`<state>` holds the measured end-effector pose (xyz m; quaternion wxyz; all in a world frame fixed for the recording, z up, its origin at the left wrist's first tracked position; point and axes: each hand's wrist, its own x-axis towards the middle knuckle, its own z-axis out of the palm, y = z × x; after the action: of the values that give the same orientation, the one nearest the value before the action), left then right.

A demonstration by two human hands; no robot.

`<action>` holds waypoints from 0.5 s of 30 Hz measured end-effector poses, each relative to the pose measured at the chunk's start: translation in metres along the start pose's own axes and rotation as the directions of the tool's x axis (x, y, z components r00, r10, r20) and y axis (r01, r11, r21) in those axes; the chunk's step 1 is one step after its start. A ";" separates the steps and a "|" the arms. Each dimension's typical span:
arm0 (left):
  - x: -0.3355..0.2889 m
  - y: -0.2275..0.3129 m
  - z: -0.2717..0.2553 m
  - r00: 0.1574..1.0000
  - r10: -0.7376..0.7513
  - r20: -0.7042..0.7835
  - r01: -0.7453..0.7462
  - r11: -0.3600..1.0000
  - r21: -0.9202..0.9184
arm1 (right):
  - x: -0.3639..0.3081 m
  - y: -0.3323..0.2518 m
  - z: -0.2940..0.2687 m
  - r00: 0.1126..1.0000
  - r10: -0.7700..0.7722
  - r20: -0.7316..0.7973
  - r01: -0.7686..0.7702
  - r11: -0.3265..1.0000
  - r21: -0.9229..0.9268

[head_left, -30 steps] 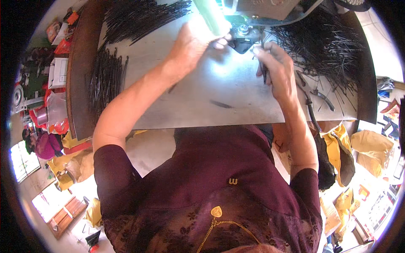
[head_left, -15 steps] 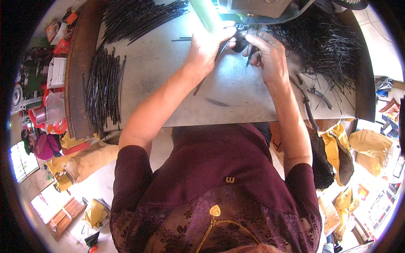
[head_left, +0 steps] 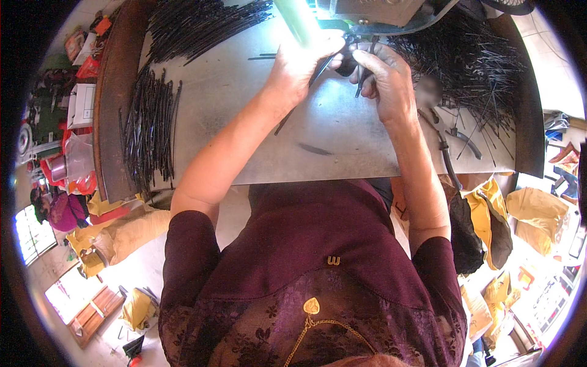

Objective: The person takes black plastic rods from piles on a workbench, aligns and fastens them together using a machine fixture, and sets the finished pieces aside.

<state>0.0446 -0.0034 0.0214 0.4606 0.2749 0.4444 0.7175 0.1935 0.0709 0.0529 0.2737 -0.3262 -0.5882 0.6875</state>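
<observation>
At the far side of the metal tabletop, my left hand (head_left: 295,68) is closed around a thin black rod (head_left: 286,121), whose lower end slants toward me past my wrist. Opposite it, my right hand (head_left: 386,74) pinches another thin black rod (head_left: 359,85) between thumb and fingers. Between the hands sits a small dark machine part (head_left: 346,61), close to the fingertips of both. Glare and my fingers hide where the rods meet it. A pale green lamp tube (head_left: 297,22) shines just above my left hand.
Black rods lie in a stack (head_left: 195,30) at the far left and a bundle (head_left: 150,125) nearer me. A loose tangle of rods (head_left: 468,67) covers the far right. Dark-handled pliers (head_left: 445,144) rest at the right, below it. A machine body (head_left: 382,13) overhangs the far edge.
My left hand has shifted slightly, and the lower end of its rod has swung a little left. The fingers of my right hand have moved slightly on their rod, which now shows above them.
</observation>
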 end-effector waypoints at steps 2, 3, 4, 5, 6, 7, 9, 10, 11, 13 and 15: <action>-0.002 0.001 0.002 1.000 0.005 -0.014 -0.005 1.000 0.011 | 0.000 0.000 0.000 1.000 0.012 0.004 -0.013 1.000 0.016; -0.003 0.001 0.003 1.000 0.012 -0.029 -0.011 1.000 0.023 | -0.001 0.000 0.000 1.000 0.013 0.003 -0.013 1.000 0.015; -0.003 0.001 0.003 1.000 0.012 -0.029 -0.011 1.000 0.023 | -0.001 0.001 0.000 1.000 0.004 -0.007 -0.004 1.000 0.018; -0.002 0.000 0.002 0.999 0.003 -0.035 -0.002 1.000 0.030 | -0.002 0.001 0.000 1.000 -0.005 -0.017 0.005 1.000 0.020; -0.002 0.000 0.002 0.999 -0.005 -0.042 0.006 0.999 0.037 | -0.002 0.001 0.000 1.000 -0.005 -0.016 0.005 1.000 0.020; -0.003 0.000 0.002 0.999 -0.004 -0.042 0.006 0.999 0.037 | -0.002 0.001 0.001 1.000 -0.012 -0.011 0.012 1.000 0.019; -0.004 0.001 0.004 0.999 0.009 -0.034 -0.008 0.999 0.043 | -0.003 0.001 0.001 1.000 -0.018 -0.009 0.018 1.000 0.017; -0.004 0.001 0.003 0.999 0.008 -0.033 -0.007 0.999 0.042 | -0.003 0.002 0.001 1.000 -0.014 -0.012 0.014 1.000 0.010; -0.003 0.001 0.003 1.000 0.007 -0.026 -0.006 0.999 0.036 | -0.002 0.002 0.002 1.000 -0.011 -0.013 0.011 1.000 0.002; -0.003 0.000 0.002 1.000 0.006 -0.018 -0.005 1.000 0.030 | -0.002 0.002 0.003 1.000 -0.007 -0.012 0.007 1.000 0.004; -0.004 -0.001 0.004 0.999 0.002 -0.036 -0.003 1.000 -0.007 | -0.002 0.002 0.003 1.000 -0.002 -0.012 0.002 1.000 0.006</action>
<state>0.0495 -0.0052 0.0219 0.4527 0.2610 0.4495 0.7245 0.1926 0.0669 0.0510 0.2787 -0.3292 -0.5848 0.6869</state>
